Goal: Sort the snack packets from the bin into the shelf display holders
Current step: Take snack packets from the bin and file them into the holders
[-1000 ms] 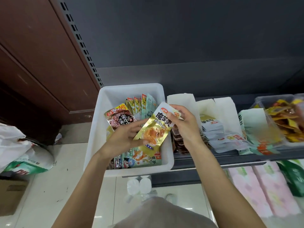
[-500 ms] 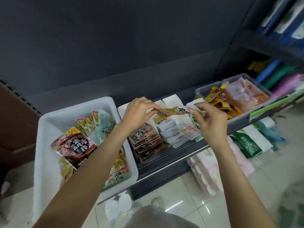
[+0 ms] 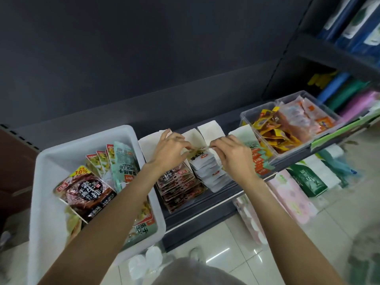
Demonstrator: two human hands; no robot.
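Two hands are held over the shelf holders, and a gold packet (image 3: 199, 150) is pinched between them. The left hand (image 3: 171, 150) grips the packet's left end with curled fingers and thumb; the right hand (image 3: 231, 154) pinches its right end in the same way. The packet is seen nearly edge-on, so only a thin strip of it shows between the fingertips. Its long axis runs left to right, roughly along the shelf front, with a slight rise toward the right. It is held just above the back of the white packets (image 3: 209, 171), which are stacked in the second white holder (image 3: 192, 136). Dark packets (image 3: 178, 186) fill the holder to the left, and red-and-green packets (image 3: 260, 161) the holder to the right. The bin (image 3: 49, 161) stands at the left end of the shelf (image 3: 216, 194), with assorted packets still in it. A clear tray (image 3: 257, 109) of yellow and orange packets stands further right.
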